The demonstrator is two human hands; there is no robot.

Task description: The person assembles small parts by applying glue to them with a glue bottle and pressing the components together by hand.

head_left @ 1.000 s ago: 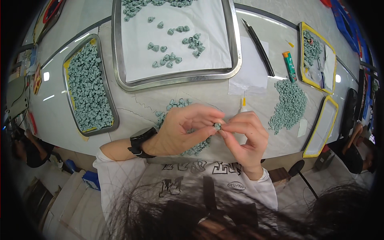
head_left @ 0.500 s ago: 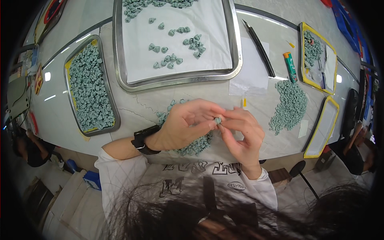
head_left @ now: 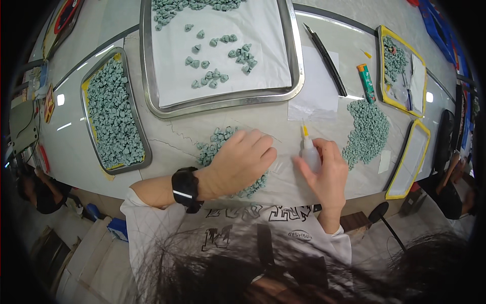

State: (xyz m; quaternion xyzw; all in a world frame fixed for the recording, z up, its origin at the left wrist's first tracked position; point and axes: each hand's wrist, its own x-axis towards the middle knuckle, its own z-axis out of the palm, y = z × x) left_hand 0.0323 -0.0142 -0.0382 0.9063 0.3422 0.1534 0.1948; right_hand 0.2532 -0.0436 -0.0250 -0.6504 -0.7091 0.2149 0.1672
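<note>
My right hand (head_left: 326, 175) is wrapped around a white squeeze bottle (head_left: 310, 156) with a yellow needle tip, which stands upright with the tip pointing away from me. My left hand (head_left: 241, 161), with a black watch on its wrist, is curled closed above a pile of small grey-green pieces (head_left: 208, 151). Its back faces up, so whatever its fingers may hold is hidden. Part of the pile shows on both sides of this hand.
A metal tray (head_left: 223, 105) lined with white holds scattered larger pieces. A full tray (head_left: 145, 137) of pieces lies left. Rightward are a loose heap (head_left: 368, 134), a green tube (head_left: 366, 83), black tweezers (head_left: 328, 61), a yellow-rimmed box (head_left: 424, 93) and a yellow-rimmed lid (head_left: 403, 177).
My hands have parted from a shared hold on a small green piece. The left has turned palm down over the pile; the right has moved right and taken hold of the bottle.
</note>
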